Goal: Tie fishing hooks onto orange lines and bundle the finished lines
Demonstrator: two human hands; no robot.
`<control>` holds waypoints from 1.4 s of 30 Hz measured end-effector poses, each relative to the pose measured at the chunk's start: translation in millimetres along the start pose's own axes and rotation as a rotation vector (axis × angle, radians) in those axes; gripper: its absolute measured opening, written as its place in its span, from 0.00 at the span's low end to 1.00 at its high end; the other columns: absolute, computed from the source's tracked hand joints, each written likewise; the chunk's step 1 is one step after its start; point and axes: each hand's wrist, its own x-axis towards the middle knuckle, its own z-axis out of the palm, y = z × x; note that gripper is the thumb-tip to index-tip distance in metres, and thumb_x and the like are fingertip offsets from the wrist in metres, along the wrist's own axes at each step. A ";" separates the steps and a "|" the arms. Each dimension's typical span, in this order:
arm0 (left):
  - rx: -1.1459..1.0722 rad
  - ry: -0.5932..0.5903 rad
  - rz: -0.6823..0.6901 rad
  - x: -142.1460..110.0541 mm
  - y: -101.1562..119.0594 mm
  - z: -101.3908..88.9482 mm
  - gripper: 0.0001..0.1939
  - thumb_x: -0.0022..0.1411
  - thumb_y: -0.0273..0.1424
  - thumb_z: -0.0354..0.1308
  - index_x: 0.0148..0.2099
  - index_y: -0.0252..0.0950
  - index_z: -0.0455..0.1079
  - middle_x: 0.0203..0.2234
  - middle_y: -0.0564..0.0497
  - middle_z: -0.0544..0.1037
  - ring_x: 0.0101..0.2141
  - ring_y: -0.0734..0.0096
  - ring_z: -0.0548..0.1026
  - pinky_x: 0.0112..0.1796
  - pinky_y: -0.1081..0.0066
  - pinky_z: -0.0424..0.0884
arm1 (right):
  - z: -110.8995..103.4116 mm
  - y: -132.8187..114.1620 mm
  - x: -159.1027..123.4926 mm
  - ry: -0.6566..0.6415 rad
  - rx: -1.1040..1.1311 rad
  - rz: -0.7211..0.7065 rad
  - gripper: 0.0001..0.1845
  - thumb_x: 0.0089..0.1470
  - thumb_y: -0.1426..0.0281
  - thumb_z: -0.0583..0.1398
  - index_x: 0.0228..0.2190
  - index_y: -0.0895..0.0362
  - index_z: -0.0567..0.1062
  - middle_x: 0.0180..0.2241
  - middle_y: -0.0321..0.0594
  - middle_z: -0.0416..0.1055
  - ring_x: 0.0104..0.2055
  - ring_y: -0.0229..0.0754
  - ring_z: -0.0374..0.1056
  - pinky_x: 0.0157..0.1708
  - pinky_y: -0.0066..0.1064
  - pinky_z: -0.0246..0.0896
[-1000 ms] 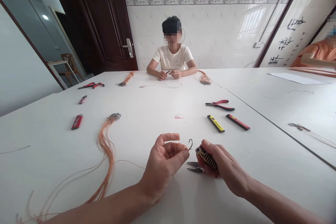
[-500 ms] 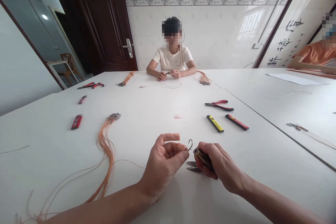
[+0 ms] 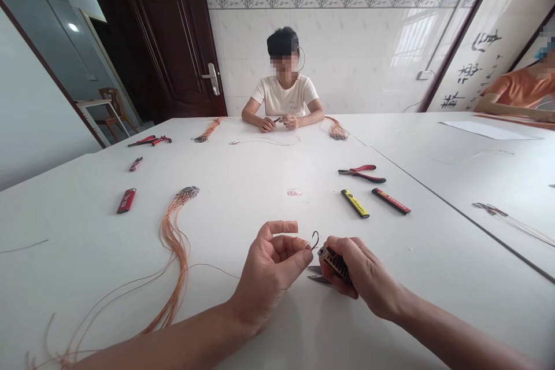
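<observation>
One fishhook [image 3: 316, 235] is pinched in the left hand [image 3: 275, 263] toward the near edge of the table [image 3: 260, 173]; the right hand [image 3: 362, 270] clasps a patterned lighter [image 3: 337, 265], its top best aimed clear of skin.

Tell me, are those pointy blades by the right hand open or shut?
Open: the blades beside the right hand have their tips apart.

Wht tbl [image 3: 251, 179] w/ hook bundle [image 3: 187, 192], orange lines [image 3: 181, 266], red-handled pliers [image 3: 365, 168], yel. lighter [image 3: 355, 204], red lighters [image 3: 391, 201].
</observation>
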 end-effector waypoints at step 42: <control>-0.021 -0.020 0.078 2.7 -4.8 -1.0 0.08 0.50 0.26 0.59 0.35 0.37 0.64 0.28 0.54 0.70 0.31 0.78 0.68 0.36 0.74 0.65 | 0.3 3.5 -5.4 0.161 -0.404 -0.290 0.11 0.53 0.64 0.51 0.27 0.54 0.70 0.29 0.38 0.67 0.35 0.40 0.61 0.26 0.27 0.58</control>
